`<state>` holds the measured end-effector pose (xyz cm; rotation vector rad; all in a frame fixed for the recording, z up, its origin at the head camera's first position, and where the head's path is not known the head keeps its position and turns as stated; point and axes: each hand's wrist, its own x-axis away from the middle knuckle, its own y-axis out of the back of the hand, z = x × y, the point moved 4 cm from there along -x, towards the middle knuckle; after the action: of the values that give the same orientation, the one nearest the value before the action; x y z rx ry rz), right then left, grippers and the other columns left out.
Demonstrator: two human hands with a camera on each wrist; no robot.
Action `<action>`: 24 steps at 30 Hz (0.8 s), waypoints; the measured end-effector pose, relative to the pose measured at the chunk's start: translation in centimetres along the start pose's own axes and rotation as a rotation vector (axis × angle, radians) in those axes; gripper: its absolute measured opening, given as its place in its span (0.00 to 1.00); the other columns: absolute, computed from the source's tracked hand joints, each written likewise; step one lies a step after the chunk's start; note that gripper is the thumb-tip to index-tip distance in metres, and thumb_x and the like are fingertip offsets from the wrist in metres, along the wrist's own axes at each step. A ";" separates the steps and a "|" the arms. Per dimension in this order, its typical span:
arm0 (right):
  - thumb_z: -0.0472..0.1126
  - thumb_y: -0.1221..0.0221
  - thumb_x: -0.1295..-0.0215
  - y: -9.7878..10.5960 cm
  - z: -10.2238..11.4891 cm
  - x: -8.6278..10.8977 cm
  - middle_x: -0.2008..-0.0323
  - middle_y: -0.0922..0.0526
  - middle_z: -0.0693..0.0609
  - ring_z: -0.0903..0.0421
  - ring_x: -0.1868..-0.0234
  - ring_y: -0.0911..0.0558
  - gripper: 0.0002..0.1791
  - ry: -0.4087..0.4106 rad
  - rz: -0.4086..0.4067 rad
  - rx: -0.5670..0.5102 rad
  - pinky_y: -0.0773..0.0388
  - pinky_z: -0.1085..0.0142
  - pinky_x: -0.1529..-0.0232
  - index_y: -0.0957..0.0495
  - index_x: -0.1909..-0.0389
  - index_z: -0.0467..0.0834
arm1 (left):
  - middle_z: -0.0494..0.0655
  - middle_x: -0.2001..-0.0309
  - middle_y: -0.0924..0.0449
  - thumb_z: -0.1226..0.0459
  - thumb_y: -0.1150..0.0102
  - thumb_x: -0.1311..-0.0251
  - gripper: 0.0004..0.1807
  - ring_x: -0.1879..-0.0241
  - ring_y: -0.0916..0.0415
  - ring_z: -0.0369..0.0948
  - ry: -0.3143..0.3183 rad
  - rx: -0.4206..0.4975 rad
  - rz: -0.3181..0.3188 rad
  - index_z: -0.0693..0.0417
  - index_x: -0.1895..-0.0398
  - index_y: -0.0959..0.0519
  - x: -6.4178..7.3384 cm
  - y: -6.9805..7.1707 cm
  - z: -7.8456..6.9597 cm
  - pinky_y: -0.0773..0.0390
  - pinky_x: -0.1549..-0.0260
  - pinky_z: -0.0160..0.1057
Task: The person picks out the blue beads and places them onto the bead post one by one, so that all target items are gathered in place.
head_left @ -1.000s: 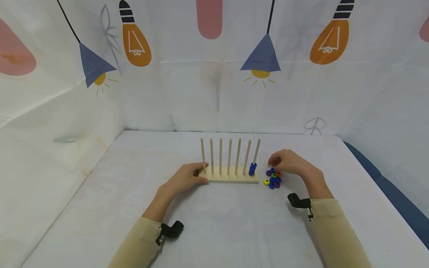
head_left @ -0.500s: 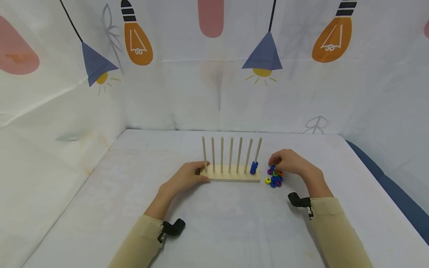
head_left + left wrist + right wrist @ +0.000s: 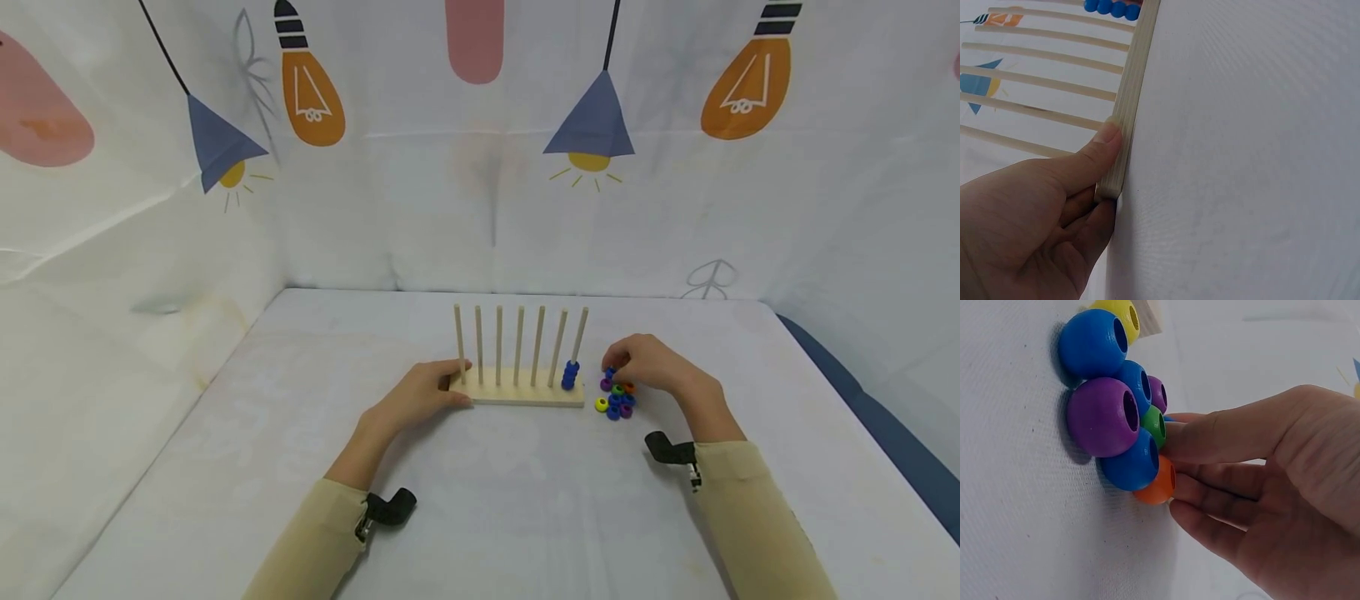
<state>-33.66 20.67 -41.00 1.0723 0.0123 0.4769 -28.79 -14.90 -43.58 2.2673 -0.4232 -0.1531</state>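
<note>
My left hand (image 3: 420,396) grips the left end of a wooden peg stand (image 3: 517,396), thumb on the front edge and other fingers at its end and behind. Several upright pegs rise from the stand. Blue beads (image 3: 570,375) are stacked on the rightmost peg, as the left wrist view also shows at its top. Right of the stand lies a cluster of loose beads, among them a yellow bead (image 3: 602,405), a green bead (image 3: 1154,427) and an orange bead (image 3: 1159,482). At its far side my right hand (image 3: 651,364) pinches a blue bead (image 3: 610,373), mostly hidden by the thumb.
A white-covered table (image 3: 510,500) lies beneath everything. White cloth (image 3: 420,217) printed with lamps and bulbs hangs behind and at the sides. A dark blue surface (image 3: 885,425) shows past the right table edge. Black wrist cameras (image 3: 392,507) sit by both sleeves.
The blue bead at my right fingertips has shifted slightly away from the purple bead beside it. My left hand keeps its grip on the stand. The head view has tilted a little.
</note>
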 end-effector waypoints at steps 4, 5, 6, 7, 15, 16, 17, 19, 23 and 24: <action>0.35 0.38 0.40 0.1 0.1 0.0 0.56 0.15 0.44 0.51 0.59 0.22 0.12 0.002 -0.007 -0.001 0.20 0.56 0.56 0.15 0.55 0.42 | 0.45 0.30 0.29 0.52 0.30 0.43 0.36 0.27 0.37 0.45 -0.001 0.004 -0.004 0.46 0.30 0.28 0.1 0.0 0.0 0.37 0.28 0.49; 0.35 0.38 0.41 0.2 0.1 0.0 0.56 0.15 0.44 0.51 0.59 0.22 0.12 0.005 -0.008 0.000 0.20 0.56 0.57 0.15 0.55 0.41 | 0.45 0.30 0.29 0.52 0.30 0.43 0.36 0.27 0.37 0.45 0.000 0.003 -0.005 0.46 0.30 0.28 0.1 0.0 0.0 0.37 0.28 0.49; 0.35 0.38 0.41 0.2 0.0 0.0 0.57 0.15 0.44 0.51 0.59 0.22 0.12 0.003 -0.011 0.001 0.20 0.56 0.57 0.15 0.55 0.41 | 0.45 0.30 0.29 0.52 0.30 0.43 0.36 0.27 0.37 0.45 0.001 0.005 -0.005 0.46 0.30 0.28 0.1 0.0 0.0 0.37 0.28 0.49; 0.35 0.38 0.40 0.2 0.0 0.0 0.57 0.15 0.44 0.51 0.59 0.22 0.12 0.001 -0.014 0.001 0.20 0.56 0.57 0.15 0.55 0.41 | 0.45 0.30 0.29 0.52 0.30 0.43 0.36 0.27 0.37 0.45 0.002 0.004 -0.006 0.46 0.30 0.28 0.1 0.0 0.0 0.37 0.28 0.49; 0.37 0.39 0.38 0.1 -0.1 0.1 0.56 0.14 0.45 0.52 0.59 0.22 0.13 -0.017 -0.016 -0.008 0.20 0.56 0.55 0.16 0.53 0.41 | 0.44 0.30 0.29 0.52 0.30 0.43 0.36 0.27 0.38 0.45 0.002 0.009 0.000 0.46 0.30 0.29 0.3 0.1 -0.2 0.38 0.27 0.48; 0.37 0.39 0.38 0.1 -0.1 0.1 0.57 0.14 0.44 0.51 0.60 0.22 0.13 -0.011 -0.016 -0.008 0.20 0.56 0.56 0.16 0.53 0.40 | 0.44 0.30 0.29 0.52 0.30 0.43 0.36 0.26 0.38 0.45 0.003 0.010 0.002 0.46 0.30 0.29 0.3 0.1 -0.2 0.38 0.27 0.48; 0.37 0.39 0.38 0.1 -0.1 0.1 0.57 0.14 0.45 0.52 0.60 0.22 0.13 -0.009 -0.018 -0.007 0.20 0.56 0.56 0.16 0.53 0.40 | 0.44 0.30 0.30 0.52 0.30 0.43 0.36 0.26 0.38 0.45 0.006 0.009 0.003 0.46 0.30 0.28 0.3 0.0 -0.2 0.38 0.27 0.48; 0.37 0.39 0.38 0.1 -0.2 0.2 0.57 0.14 0.45 0.52 0.60 0.22 0.13 -0.009 -0.022 -0.009 0.21 0.57 0.56 0.16 0.53 0.41 | 0.44 0.30 0.29 0.52 0.30 0.43 0.36 0.26 0.38 0.44 0.007 0.011 0.002 0.46 0.30 0.28 0.4 0.1 -0.2 0.38 0.27 0.48; 0.37 0.40 0.38 0.1 -0.2 0.2 0.58 0.14 0.46 0.52 0.60 0.22 0.13 -0.001 -0.025 -0.015 0.21 0.58 0.57 0.16 0.53 0.41 | 0.44 0.30 0.29 0.53 0.30 0.43 0.35 0.27 0.38 0.44 0.000 0.011 -0.001 0.46 0.31 0.28 0.4 0.0 -0.3 0.38 0.27 0.48; 0.37 0.40 0.38 0.2 -0.2 0.2 0.58 0.14 0.46 0.52 0.60 0.22 0.13 0.002 -0.025 -0.017 0.21 0.58 0.57 0.16 0.53 0.41 | 0.44 0.30 0.29 0.53 0.30 0.43 0.35 0.27 0.37 0.44 -0.002 0.012 -0.002 0.46 0.31 0.28 0.4 0.0 -0.3 0.38 0.27 0.48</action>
<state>-33.60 20.95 -40.89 1.0539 0.0232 0.4551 -28.38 -14.83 -43.35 2.2798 -0.4244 -0.1543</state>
